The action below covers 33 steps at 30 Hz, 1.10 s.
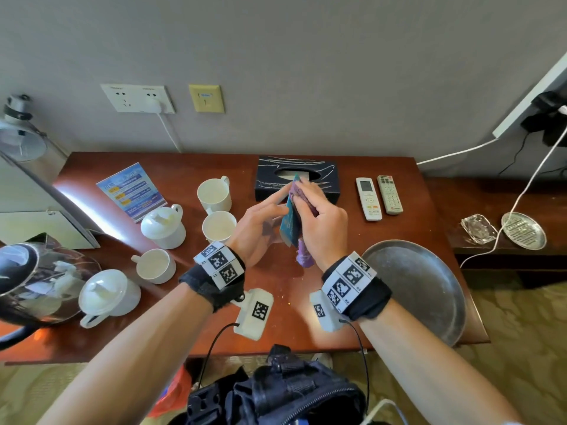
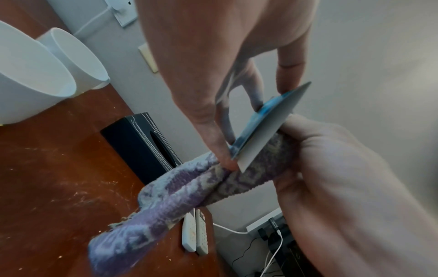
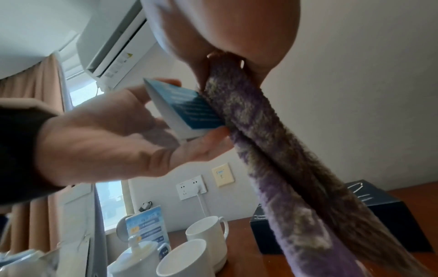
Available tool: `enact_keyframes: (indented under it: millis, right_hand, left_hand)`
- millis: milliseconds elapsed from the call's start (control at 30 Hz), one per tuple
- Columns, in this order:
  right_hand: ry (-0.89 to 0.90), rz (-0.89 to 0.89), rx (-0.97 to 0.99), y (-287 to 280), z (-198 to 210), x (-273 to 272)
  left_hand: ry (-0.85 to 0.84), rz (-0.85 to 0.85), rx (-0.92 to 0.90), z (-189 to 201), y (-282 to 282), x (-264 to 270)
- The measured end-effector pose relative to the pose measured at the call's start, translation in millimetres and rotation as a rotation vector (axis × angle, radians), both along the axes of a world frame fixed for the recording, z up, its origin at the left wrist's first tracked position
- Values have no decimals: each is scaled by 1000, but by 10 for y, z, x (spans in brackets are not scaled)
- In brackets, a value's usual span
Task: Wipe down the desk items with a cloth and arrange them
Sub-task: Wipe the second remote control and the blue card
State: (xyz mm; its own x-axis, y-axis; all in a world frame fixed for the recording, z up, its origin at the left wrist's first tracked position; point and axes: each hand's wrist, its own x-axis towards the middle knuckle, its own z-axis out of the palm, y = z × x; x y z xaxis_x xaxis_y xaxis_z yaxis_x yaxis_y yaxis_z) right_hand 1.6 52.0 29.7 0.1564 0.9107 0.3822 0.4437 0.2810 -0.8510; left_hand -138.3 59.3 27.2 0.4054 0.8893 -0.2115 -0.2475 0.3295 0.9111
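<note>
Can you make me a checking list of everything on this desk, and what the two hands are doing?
Surface: the brown desk shows pale scratches and crumbs.
Job's things: the blue card is held above the desk; the purple cloth lies against it.
Clutter: three open cups, two lidded cups, kettle, sign, tissue box, two remotes, metal tray.
Hands: the left hand holds the card; the right hand grips the cloth.
Cables: a white cable runs from the wall socket; more hang at the right.
Surroundings: grey wall, side shelf with a small dish.
</note>
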Motion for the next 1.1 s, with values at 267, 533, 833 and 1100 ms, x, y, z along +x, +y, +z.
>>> enact_keyframes:
  millis: [267, 533, 833, 1100]
  right_hand:
    - [23, -93, -145, 183, 48, 107]
    - [-80, 248, -328, 21, -7, 124]
    - [19, 270, -363, 99, -68, 259]
    - [193, 18, -196, 165, 22, 263]
  left_hand:
    - [-5, -43, -7, -19, 35, 13]
    - [3, 65, -30, 9, 113, 65]
    - [-39, 44, -30, -9, 102, 59]
    - [14, 48, -12, 36, 144, 26]
